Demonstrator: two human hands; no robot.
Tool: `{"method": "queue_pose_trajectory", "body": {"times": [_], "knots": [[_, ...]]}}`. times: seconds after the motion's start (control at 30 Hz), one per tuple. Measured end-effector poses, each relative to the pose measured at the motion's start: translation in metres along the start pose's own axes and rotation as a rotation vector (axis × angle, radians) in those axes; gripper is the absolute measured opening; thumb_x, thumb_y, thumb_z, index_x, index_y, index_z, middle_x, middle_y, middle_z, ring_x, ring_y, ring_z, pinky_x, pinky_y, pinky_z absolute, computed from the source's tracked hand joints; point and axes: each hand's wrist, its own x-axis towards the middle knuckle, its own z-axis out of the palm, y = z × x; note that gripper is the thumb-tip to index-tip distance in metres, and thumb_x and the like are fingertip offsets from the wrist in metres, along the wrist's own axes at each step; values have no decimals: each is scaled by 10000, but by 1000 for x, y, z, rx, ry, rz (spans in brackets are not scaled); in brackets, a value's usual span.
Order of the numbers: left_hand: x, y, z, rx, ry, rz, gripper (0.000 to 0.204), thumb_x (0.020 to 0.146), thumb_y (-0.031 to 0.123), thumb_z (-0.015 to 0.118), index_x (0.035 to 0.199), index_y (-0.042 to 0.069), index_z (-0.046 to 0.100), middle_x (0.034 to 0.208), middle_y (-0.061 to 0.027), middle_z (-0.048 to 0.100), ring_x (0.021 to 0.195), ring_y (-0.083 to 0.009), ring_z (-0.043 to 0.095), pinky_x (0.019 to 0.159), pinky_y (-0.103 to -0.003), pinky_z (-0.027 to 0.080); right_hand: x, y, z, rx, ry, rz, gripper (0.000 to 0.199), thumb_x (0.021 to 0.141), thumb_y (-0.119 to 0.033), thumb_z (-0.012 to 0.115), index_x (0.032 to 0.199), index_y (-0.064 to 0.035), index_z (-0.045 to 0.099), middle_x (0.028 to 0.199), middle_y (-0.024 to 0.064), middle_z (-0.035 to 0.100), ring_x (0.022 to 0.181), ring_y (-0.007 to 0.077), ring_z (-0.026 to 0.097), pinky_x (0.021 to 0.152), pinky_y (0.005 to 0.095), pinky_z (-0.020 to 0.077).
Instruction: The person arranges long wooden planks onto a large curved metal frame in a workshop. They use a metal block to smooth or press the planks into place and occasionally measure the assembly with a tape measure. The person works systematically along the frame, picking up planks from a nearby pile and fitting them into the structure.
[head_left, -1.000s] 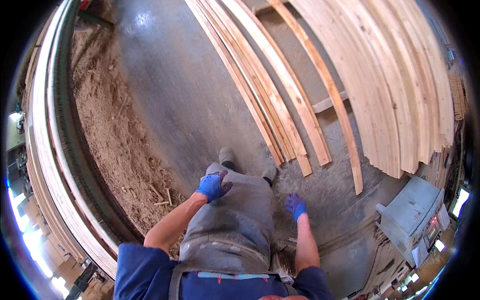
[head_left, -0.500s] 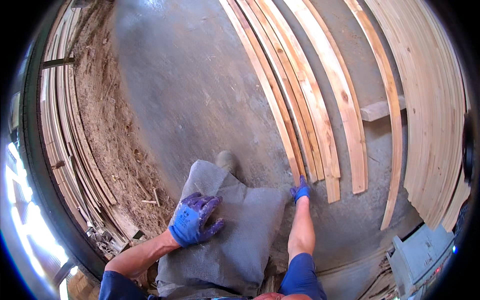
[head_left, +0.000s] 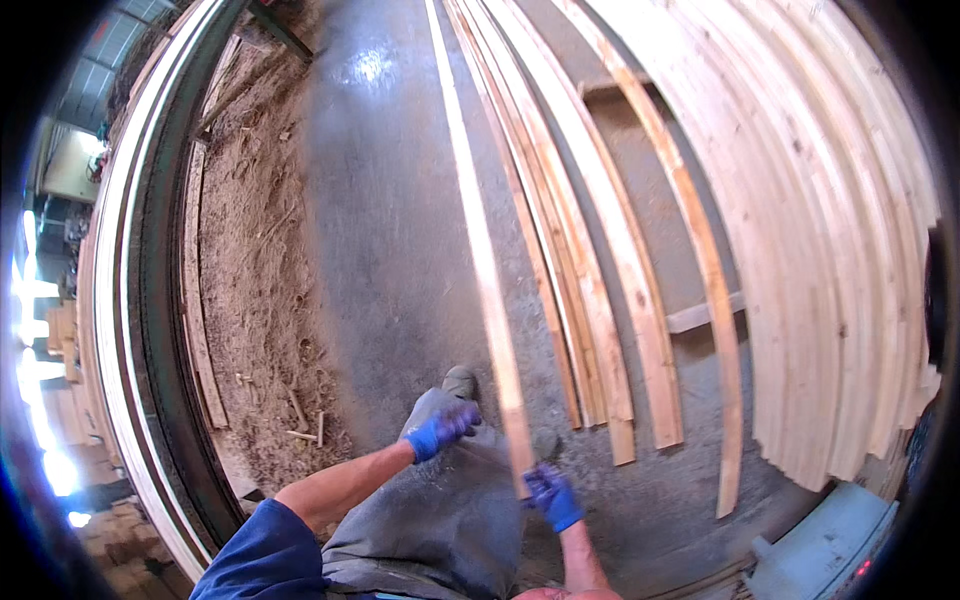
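Observation:
My right hand (head_left: 553,497), in a blue and purple glove, is closed on the near end of a long, narrow wooden strip (head_left: 485,270). The strip runs away from me over the concrete floor, its near end raised beside my knee. My left hand (head_left: 442,430), gloved alike and a little blurred, hovers over my grey-clad leg. Its fingers are loosely apart and hold nothing. To the right of the held strip lie several narrow strips (head_left: 560,290) close together, a wider board (head_left: 640,310) and a single separate strip (head_left: 712,280).
A broad layer of pale boards (head_left: 790,300) fills the right side. Short wooden crosspieces (head_left: 705,314) lie under the separate strip. A grey-blue metal box (head_left: 825,545) stands at lower right. Sawdust (head_left: 265,260) covers ground on the left, beside a dark green metal beam (head_left: 160,300).
My right hand has raised one strip's near end and drawn it left, apart from the others. My left hand has moved forward and right. The view has shifted.

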Motion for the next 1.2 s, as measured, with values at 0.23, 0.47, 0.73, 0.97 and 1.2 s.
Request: {"method": "queue_pose_trajectory", "body": {"times": [0.23, 0.47, 0.73, 0.97, 1.2], "knots": [[-123, 126, -57, -735, 22, 231, 492, 968, 506, 524, 1180, 69, 604, 888, -55, 627, 722, -186, 608, 650, -336, 539, -138, -45, 168, -243, -471, 171, 217, 964, -200, 616, 1095, -30, 648, 955, 45, 681, 802, 113, 625, 747, 288, 547], [-368, 20, -98, -571, 251, 270, 420, 951, 432, 591, 1070, 34, 653, 719, -49, 584, 599, -152, 571, 533, -298, 472, -107, -103, 289, -676, -1070, 119, 287, 971, -298, 603, 1156, -82, 635, 1017, 59, 690, 867, 147, 651, 742, 310, 548], [-613, -164, -33, -516, 197, -49, 531, 897, 542, 627, 1000, 27, 703, 864, -81, 688, 799, -183, 646, 761, -320, 520, 73, -140, 512, -180, -512, 320, 566, 968, -515, 496, 1328, -80, 469, 1188, 214, 616, 1052, 395, 615, 899, 523, 522], [-581, -130, -99, 394, 1102, -18, 914, 744, 617, 694, 1378, 9, 441, 1257, -268, 573, 1060, -376, 632, 910, -515, 482, 16, -21, 578, -303, -467, 273, 325, 973, -277, 576, 1084, 27, 598, 1059, 221, 666, 929, 371, 654, 907, 487, 534], [-559, -114, -200, 505, 1093, -114, 460, 781, 392, 699, 1088, 78, 562, 821, -179, 681, 742, -370, 673, 649, -506, 515, 29, -64, 649, -490, -582, 373, 450, 964, -455, 539, 1169, -58, 584, 1101, 135, 671, 981, 308, 657, 881, 444, 536]]}}
